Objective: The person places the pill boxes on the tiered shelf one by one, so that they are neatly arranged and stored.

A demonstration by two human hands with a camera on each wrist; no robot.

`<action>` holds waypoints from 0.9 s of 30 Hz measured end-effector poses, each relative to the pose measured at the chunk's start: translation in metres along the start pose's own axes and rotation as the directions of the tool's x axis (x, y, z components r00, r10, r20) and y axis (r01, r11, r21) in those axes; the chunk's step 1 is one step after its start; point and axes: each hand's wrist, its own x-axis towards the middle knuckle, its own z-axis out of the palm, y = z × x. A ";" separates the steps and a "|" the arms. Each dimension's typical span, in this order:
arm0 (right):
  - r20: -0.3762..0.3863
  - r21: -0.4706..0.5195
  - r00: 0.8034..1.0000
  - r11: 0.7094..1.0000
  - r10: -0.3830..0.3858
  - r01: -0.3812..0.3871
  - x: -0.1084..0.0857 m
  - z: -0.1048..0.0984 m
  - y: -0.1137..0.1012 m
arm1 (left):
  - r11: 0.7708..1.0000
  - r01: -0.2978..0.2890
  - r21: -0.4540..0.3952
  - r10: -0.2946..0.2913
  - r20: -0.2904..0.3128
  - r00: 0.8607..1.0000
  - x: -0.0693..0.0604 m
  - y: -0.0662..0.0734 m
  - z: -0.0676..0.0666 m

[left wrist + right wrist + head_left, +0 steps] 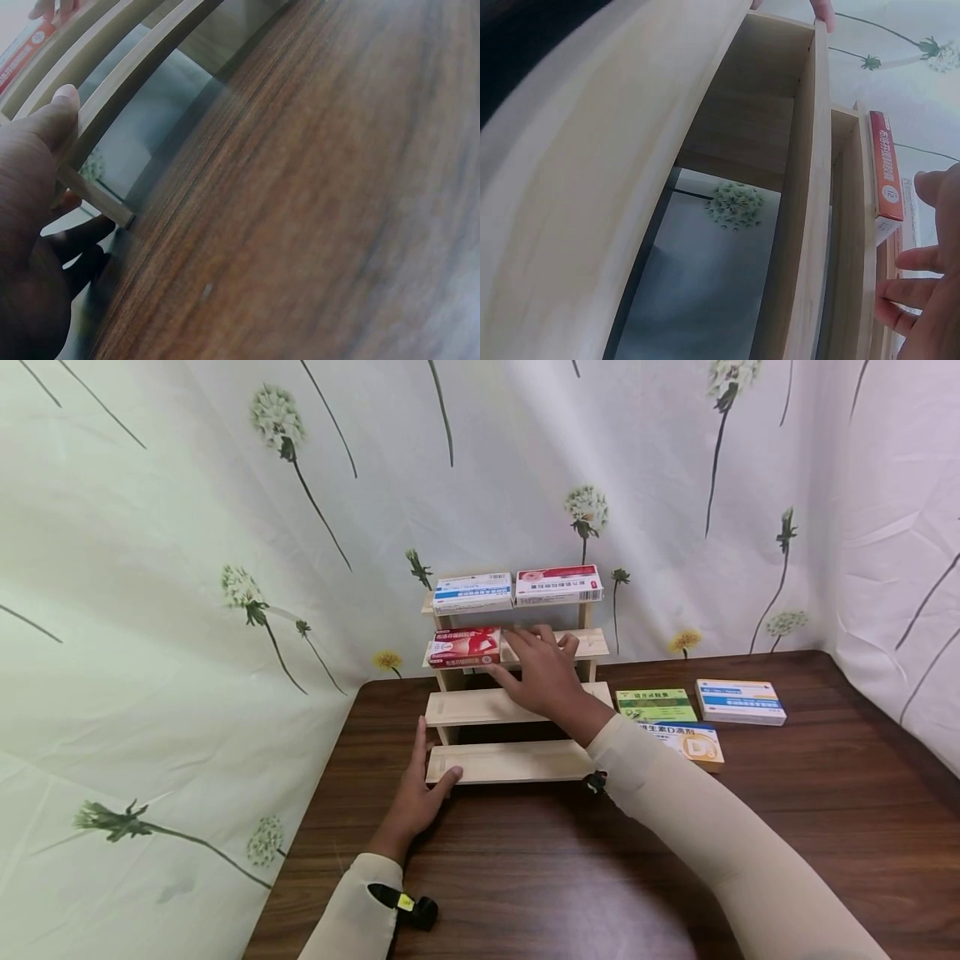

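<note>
A stepped wooden rack (517, 763) stands on the table. My left hand (415, 795) grips its lower left end, thumb on the front of the lowest shelf and fingers around the side, as the left wrist view also shows. A red medicine box (465, 648) lies on the left half of the second shelf from the top. Just right of that box is my right hand (546, 677), fingers loosely extended over the shelf and holding nothing. In the right wrist view a small gap separates the thumb from the red box (886, 169).
On the top shelf lie a blue-and-white box (472, 592) and a red-and-white box (558, 585). Right of the rack, a green box (656, 704), a vitamin D box (686, 742) and another blue-and-white box (741, 702) lie on the table. A flower-patterned curtain (510, 485) hangs behind.
</note>
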 end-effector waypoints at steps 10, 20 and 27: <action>0.011 0.039 1.000 0.999 0.007 -0.007 -0.018 -0.015 0.010 | 1.000 0.008 -0.001 -0.008 -0.001 1.000 -0.001 -0.001 0.000; -0.024 0.085 1.000 0.996 0.002 0.000 -0.036 -0.034 0.030 | 1.000 0.001 0.009 -0.001 -0.004 1.000 -0.002 -0.001 0.000; -0.034 0.131 0.999 0.991 0.021 -0.017 -0.050 -0.047 0.041 | 1.000 0.001 0.010 -0.001 -0.005 1.000 -0.001 -0.001 0.000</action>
